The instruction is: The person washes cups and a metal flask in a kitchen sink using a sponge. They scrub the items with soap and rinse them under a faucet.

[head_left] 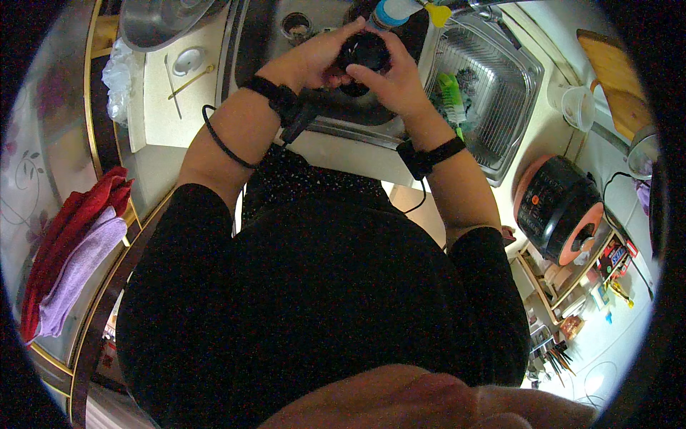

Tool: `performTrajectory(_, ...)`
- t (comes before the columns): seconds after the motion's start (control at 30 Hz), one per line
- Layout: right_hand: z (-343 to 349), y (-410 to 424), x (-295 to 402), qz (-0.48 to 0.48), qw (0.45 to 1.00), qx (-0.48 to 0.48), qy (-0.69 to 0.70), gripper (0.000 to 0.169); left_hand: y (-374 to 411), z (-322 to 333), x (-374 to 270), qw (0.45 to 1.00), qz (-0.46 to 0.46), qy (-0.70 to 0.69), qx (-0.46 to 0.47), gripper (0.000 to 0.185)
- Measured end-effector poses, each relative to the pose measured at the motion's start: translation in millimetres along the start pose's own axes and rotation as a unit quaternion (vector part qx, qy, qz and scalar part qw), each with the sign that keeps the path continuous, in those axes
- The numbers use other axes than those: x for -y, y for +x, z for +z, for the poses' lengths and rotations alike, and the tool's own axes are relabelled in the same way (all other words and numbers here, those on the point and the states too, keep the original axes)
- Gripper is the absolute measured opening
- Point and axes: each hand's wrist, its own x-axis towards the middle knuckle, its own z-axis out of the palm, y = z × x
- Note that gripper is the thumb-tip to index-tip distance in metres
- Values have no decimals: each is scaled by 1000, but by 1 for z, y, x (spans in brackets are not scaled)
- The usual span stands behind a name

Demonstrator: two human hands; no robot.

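Note:
Over the left basin of a steel sink [343, 128], both of my hands hold one dark, shiny round object [365, 52]; its exact kind cannot be told. My left hand [321, 59] wraps its left side, and my right hand [394, 75] grips its right side with the thumb across the front. Just beyond them stands a bottle or jar with a blue rim [388, 13], beside a yellow piece [438, 14] near the faucet. A small round container [296, 27] sits in the basin to the left of my hands. Both wrists wear black straps with devices.
At right, a wire-racked basin [498, 102] holds a green brush [451, 99]. Farther right are a clear plastic cup [578, 107], a wooden board [611, 80] and a black and pink rice cooker [557, 209]. Leftward are a large metal bowl [161, 24], a white lid [188, 61] and red cloth [69, 230].

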Motion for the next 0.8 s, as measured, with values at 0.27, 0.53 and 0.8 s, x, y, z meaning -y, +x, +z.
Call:
performTrajectory(0.27, -2, 7, -11, 39, 999, 12, 5, 62, -14, 14, 3, 994, 93, 47, -15, 54)
performTrajectory(0.53, -5, 4, -3, 87, 968, 41, 230, 49, -21, -3, 13, 977, 203, 59, -21, 45)
performTrajectory(0.8, -11, 7, -9, 139, 950, -15, 279, 37, -27, -8, 6, 953, 274, 126, -19, 53)
